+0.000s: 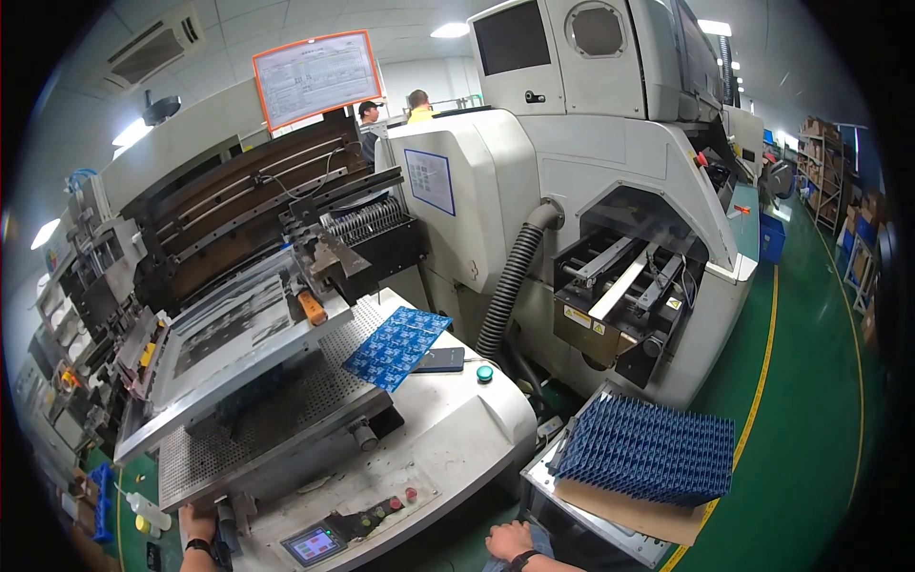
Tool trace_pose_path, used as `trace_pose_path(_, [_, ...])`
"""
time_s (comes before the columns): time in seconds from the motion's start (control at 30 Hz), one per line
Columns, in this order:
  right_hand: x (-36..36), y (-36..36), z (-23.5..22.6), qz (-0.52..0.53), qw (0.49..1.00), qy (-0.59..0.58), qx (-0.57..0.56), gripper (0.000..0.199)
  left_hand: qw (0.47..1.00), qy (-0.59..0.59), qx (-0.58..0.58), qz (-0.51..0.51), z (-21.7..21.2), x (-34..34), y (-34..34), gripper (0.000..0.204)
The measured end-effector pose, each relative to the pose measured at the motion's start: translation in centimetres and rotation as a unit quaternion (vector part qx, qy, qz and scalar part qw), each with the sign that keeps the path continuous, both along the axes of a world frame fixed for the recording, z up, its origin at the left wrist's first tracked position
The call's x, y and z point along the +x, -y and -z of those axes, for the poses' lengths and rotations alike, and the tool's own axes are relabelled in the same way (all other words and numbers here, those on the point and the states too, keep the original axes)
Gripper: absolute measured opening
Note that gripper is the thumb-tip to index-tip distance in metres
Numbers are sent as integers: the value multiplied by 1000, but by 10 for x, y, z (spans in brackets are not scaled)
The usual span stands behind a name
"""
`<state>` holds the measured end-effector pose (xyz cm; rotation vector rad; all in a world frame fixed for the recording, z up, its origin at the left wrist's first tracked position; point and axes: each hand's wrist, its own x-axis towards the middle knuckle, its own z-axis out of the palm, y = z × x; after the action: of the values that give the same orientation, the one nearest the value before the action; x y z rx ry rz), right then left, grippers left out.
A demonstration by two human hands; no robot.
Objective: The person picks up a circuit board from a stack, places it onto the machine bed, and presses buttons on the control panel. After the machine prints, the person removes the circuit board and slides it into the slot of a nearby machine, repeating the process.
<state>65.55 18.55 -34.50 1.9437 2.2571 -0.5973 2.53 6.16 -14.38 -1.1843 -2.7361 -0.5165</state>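
My left hand (pixel 197 524) rests at the front left corner of a white stencil printing machine (pixel 448 429), fingers curled by a grey handle (pixel 226 522); a dark band is on that wrist. My right hand (pixel 508 540) is loosely closed below the machine's front edge, near a metal tray (pixel 610 534), and holds nothing that I can see. A blue panel of circuit boards (pixel 396 346) lies on the perforated metal bed (pixel 286 419). A framed stencil screen (pixel 229 334) is tilted up above the bed.
A rack of upright blue boards (pixel 648 448) stands on brown cardboard at the right. A dark phone (pixel 438 359) and a green button (pixel 485 373) sit on the machine top. A large white machine (pixel 610 191) with a ribbed hose (pixel 510 286) fills the back. Two people (pixel 393 107) stand far off.
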Motion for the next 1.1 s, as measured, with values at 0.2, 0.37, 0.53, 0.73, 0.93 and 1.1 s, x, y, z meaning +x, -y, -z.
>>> trace_pose_path(0.2, [1, -11, 17, 6, 1000, 6, -15, 40, 998, -46, 48, 0, 51, -24, -3, 52])
trace_pose_path(0.37, [4, -16, 16, -4, 1000, 20, -15, 40, 993, -40, 115, -5, 93, -60, -7, 56])
trace_pose_path(0.53, [-5, -23, 8, -25, 995, -89, -41, 38, 979, -67, 192, 34, 106, -64, -10, 58])
trace_pose_path(0.73, [-60, -57, -174, -21, 869, -491, 54, 30, 990, -20, 136, -22, 70, -25, -10, 65])
trace_pose_path(0.93, [-102, -142, -270, 72, 596, -799, -35, 31, 987, -33, 156, -38, 69, -21, -13, 64])
trace_pose_path(1.1, [-124, -163, -292, 75, 548, -828, -96, 27, 988, -14, 149, -39, 57, -7, -14, 66])
